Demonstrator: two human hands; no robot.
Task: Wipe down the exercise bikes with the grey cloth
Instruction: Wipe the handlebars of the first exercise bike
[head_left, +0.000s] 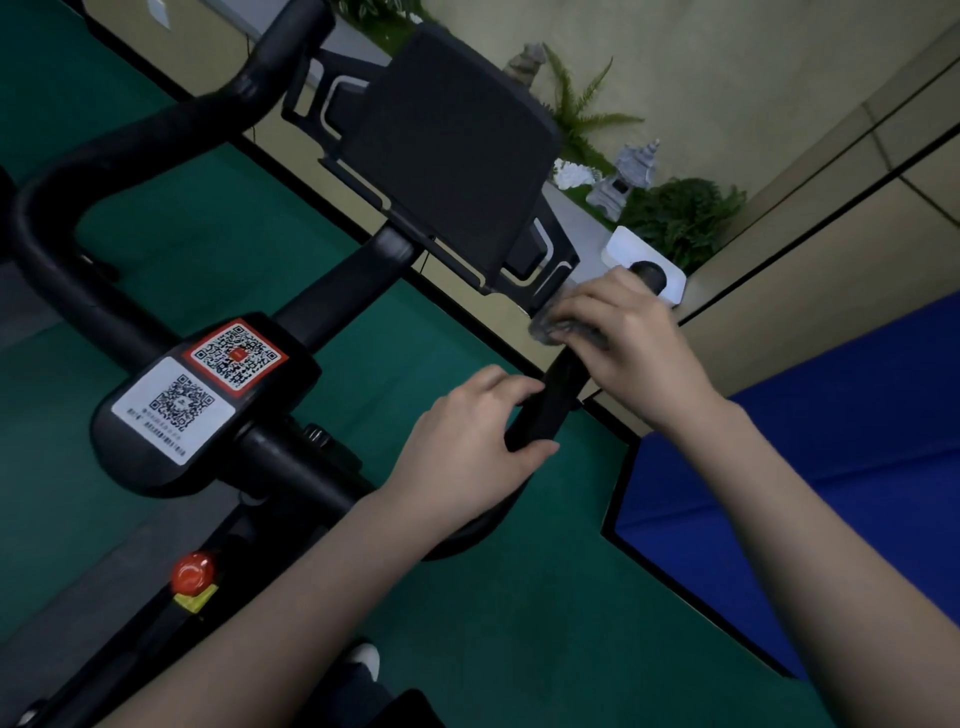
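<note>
Gripping handlebar w/ L hand, R hand clutching grey cloth

Two bare forearms reach forward; left hand grips the handlebar, right hand just beyond clasps the grey cloth.

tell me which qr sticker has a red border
The upper sticker, nearer the screen; the lower sticker is plain white with small text under its code.
</note>
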